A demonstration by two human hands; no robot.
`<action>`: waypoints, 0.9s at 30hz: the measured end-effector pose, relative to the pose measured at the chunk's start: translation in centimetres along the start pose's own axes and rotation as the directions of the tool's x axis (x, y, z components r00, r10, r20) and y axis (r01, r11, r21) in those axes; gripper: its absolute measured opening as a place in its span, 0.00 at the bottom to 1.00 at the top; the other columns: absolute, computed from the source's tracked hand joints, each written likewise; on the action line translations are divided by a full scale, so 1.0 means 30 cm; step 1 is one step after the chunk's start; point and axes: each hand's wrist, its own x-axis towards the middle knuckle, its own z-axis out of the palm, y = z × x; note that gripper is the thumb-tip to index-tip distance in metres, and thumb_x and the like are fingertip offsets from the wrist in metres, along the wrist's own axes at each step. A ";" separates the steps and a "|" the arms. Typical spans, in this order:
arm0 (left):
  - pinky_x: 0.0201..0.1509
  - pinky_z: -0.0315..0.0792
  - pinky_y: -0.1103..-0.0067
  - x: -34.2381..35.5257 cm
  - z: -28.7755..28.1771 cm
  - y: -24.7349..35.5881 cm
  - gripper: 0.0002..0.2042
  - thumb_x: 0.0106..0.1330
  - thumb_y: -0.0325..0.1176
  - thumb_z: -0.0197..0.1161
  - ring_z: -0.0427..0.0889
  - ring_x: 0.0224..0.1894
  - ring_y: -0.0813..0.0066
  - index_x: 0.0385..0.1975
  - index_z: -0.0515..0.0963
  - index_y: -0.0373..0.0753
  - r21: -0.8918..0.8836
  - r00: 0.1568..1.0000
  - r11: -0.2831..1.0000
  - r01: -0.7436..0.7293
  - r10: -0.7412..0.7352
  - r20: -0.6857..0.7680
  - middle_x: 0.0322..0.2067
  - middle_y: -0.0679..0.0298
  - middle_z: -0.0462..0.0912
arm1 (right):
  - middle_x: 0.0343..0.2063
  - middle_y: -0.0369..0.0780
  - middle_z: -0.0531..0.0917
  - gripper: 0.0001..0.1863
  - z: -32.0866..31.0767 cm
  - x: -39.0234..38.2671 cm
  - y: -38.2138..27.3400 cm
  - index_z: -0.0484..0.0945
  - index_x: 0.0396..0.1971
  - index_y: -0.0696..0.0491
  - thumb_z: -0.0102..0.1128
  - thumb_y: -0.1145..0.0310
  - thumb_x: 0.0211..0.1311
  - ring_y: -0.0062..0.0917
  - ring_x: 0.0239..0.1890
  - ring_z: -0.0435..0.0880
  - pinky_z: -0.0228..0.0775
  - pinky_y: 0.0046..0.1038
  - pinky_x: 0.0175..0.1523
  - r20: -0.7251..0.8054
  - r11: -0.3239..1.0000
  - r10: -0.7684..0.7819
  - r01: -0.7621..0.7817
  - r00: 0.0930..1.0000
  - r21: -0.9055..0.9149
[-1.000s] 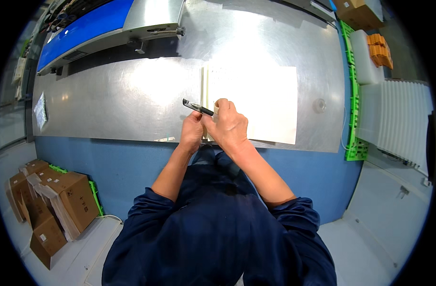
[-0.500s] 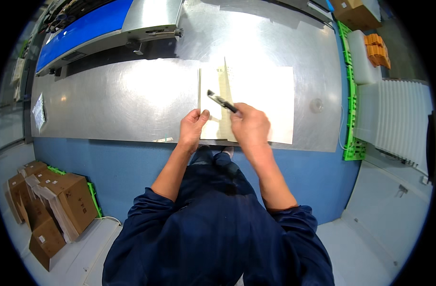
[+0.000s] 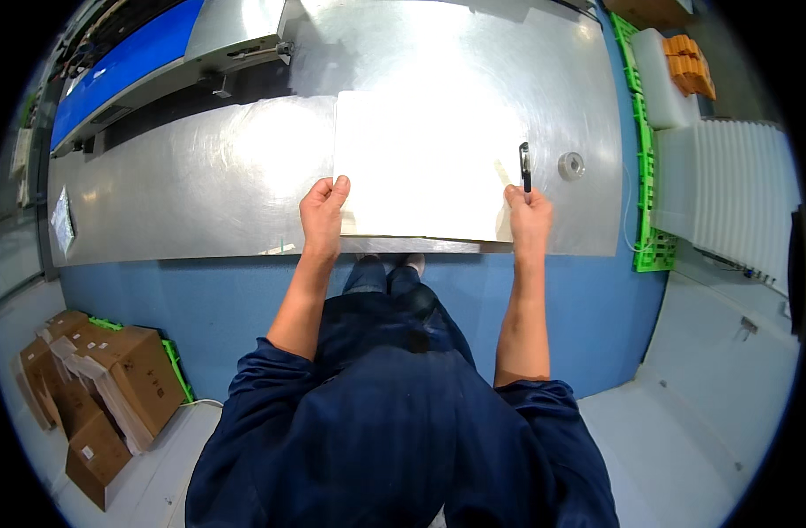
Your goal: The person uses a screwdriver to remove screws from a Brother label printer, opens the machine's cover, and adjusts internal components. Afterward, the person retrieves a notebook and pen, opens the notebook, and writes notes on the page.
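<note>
An open notebook point(image 3: 425, 167) with bright, washed-out pages lies at the front of the metal table. My left hand point(image 3: 322, 216) is closed on its left edge, thumb on top of the page. At the opposite edge, my right hand point(image 3: 530, 220) grips the notebook's side and also keeps a black pen point(image 3: 525, 163) between the fingers, the pen pointing away from me. Glare hides any writing on the pages.
To the right of the notebook sits a roll of clear tape point(image 3: 572, 165). A machine with a blue top point(image 3: 130, 70) takes up the far left of the metal table point(image 3: 191, 194). Green crates point(image 3: 645, 176) line its right side, and cardboard boxes point(image 3: 143, 378) stand at lower left.
The notebook now lies spread wide, its narrow left page no longer standing apart. My right hand with the pen has moved right to the notebook's edge; my left hand has shifted slightly left.
</note>
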 end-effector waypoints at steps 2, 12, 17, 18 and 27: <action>0.32 0.63 0.88 0.004 -0.003 0.000 0.10 0.67 0.36 0.60 0.66 0.27 0.89 0.29 0.76 0.36 0.024 1.000 1.000 0.011 -0.011 -0.004 0.24 0.74 0.74 | 0.16 0.38 0.75 0.16 0.003 0.006 0.010 0.80 0.25 0.60 0.63 0.59 0.54 0.23 0.20 0.72 0.64 0.29 0.30 0.011 1.000 0.006 -0.006 1.000 -0.011; 0.33 0.62 0.87 -0.025 -0.004 -0.003 0.11 0.68 0.37 0.59 0.65 0.28 0.88 0.26 0.74 0.38 0.025 1.000 1.000 0.018 -0.018 0.001 0.23 0.75 0.73 | 0.17 0.33 0.73 0.15 0.008 0.002 0.021 0.77 0.24 0.62 0.62 0.63 0.58 0.17 0.22 0.67 0.60 0.25 0.29 0.028 0.990 -0.025 0.021 0.999 0.139; 0.33 0.64 0.87 -0.024 0.011 -0.004 0.11 0.68 0.37 0.59 0.67 0.27 0.88 0.26 0.74 0.38 -0.019 0.999 0.999 0.040 -0.040 0.015 0.24 0.73 0.74 | 0.16 0.32 0.71 0.15 0.022 0.026 0.046 0.75 0.22 0.61 0.61 0.64 0.59 0.16 0.21 0.65 0.58 0.25 0.27 0.049 0.991 -0.016 0.010 0.999 0.131; 0.33 0.65 0.87 -0.026 0.011 0.000 0.11 0.68 0.36 0.58 0.68 0.27 0.88 0.27 0.74 0.37 -0.027 0.999 0.999 0.047 -0.047 0.027 0.24 0.73 0.75 | 0.16 0.32 0.71 0.15 0.022 0.032 0.054 0.75 0.22 0.61 0.60 0.64 0.59 0.16 0.21 0.65 0.58 0.25 0.27 0.053 0.995 -0.023 0.017 0.998 0.102; 0.33 0.69 0.87 -0.021 -0.003 -0.023 0.11 0.69 0.37 0.57 0.72 0.27 0.87 0.28 0.74 0.38 -0.068 0.995 0.997 0.039 -0.032 0.093 0.26 0.69 0.78 | 0.17 0.34 0.71 0.16 0.041 0.022 0.042 0.74 0.22 0.60 0.60 0.62 0.59 0.19 0.22 0.67 0.61 0.27 0.29 0.010 0.999 0.014 -0.015 1.000 0.031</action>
